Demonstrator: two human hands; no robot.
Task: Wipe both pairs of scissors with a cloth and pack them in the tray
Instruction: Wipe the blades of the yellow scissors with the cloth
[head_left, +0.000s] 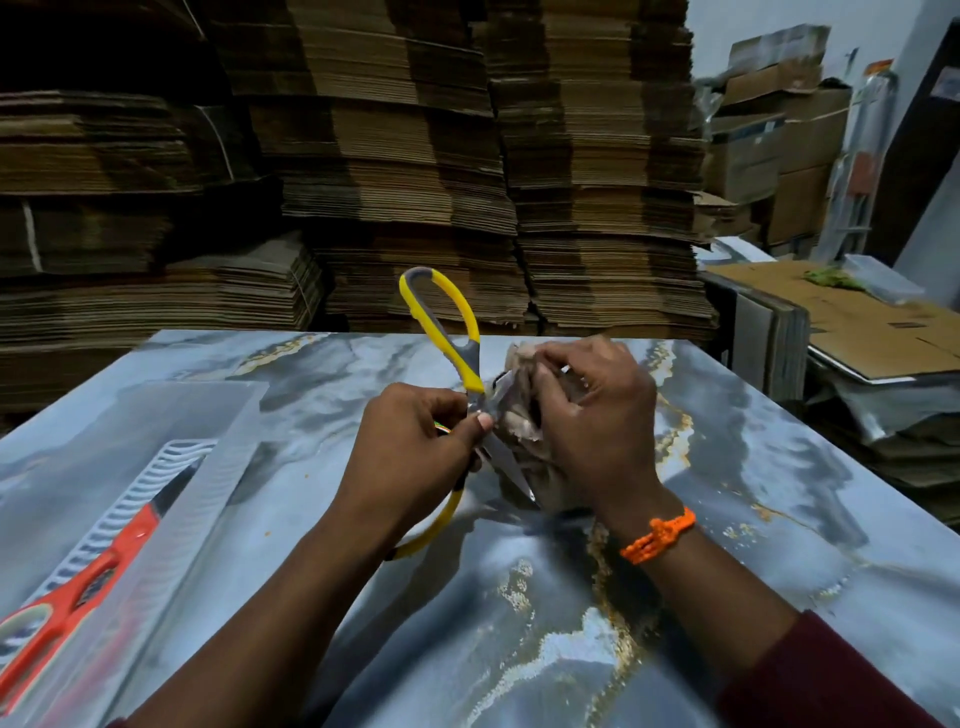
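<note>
1. Pinching yellow-handled scissors (470, 371) near the pivot with left hand (410, 447), above marbled table (519, 623).
2. Clutching crumpled cloth (519, 421) around one blade with right hand (597, 415).
3. Lying in clear tray (218, 415), left: red-handled scissors (104, 566).

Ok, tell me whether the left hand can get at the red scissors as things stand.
Probably yes, but not straight away: the left hand grips the yellow scissors, so it would have to let go first. The red scissors lie in the tray to its left, with nothing between them.
</note>
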